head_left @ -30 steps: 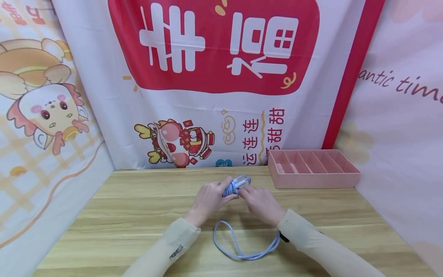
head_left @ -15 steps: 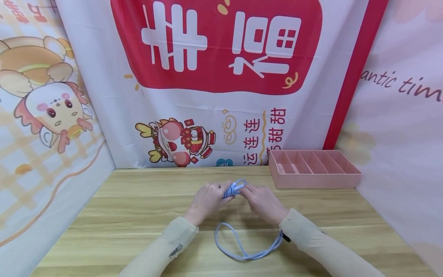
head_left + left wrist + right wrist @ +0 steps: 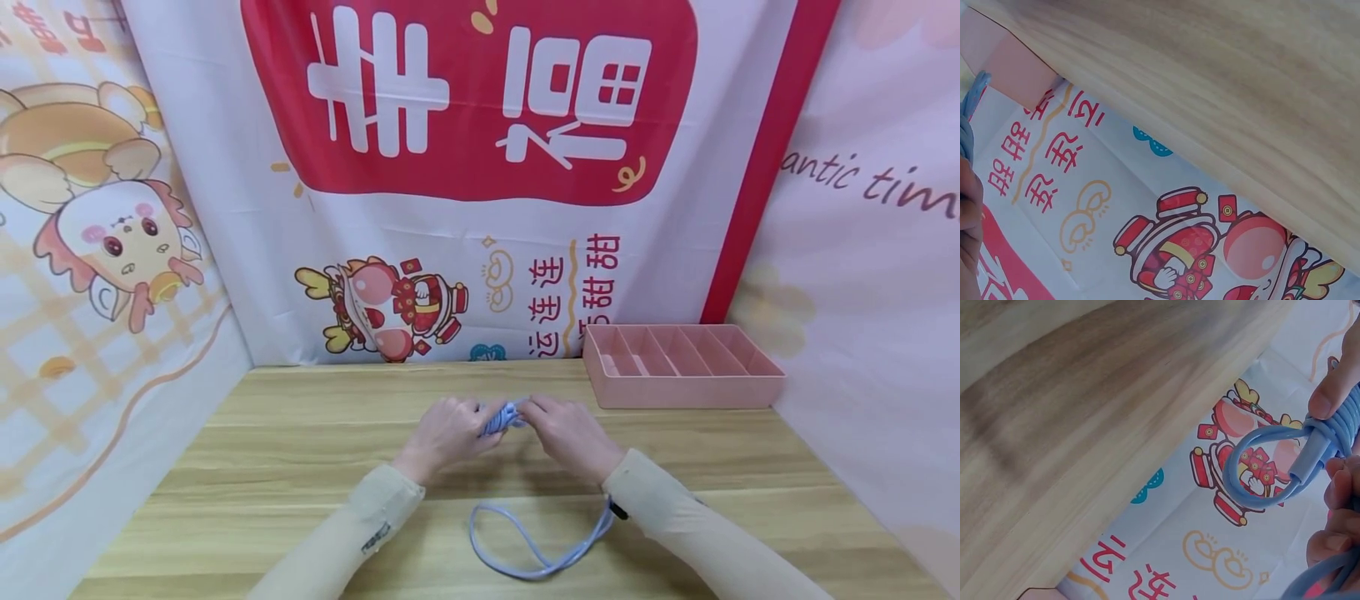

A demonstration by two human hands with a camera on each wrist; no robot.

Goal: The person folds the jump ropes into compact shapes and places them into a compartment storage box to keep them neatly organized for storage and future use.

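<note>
A light blue cable (image 3: 501, 419) is wound into a tight bundle between my hands, a little above the table. My left hand (image 3: 447, 433) grips the coiled part from the left, thumb along the turns. From the right, my right hand (image 3: 567, 435) pinches cable at the bundle's other end. In the right wrist view, a loop (image 3: 1232, 465) stands out from the coil beside a thicker plug-like sleeve (image 3: 1311, 455), and two strands run under the right hand's curled fingers (image 3: 1329, 547). The trailing length (image 3: 542, 572) hangs in a wide loop near the right wrist.
A pink divided box (image 3: 686, 392) stands at the back right of the wooden table (image 3: 315, 442), against the printed wall cloth (image 3: 262, 250). Another printed cloth (image 3: 862, 275) rises along the right side.
The bundle has turned and sunk slightly, and its end pieces no longer stick up between the hands. The trailing loop has slid a little toward the front.
</note>
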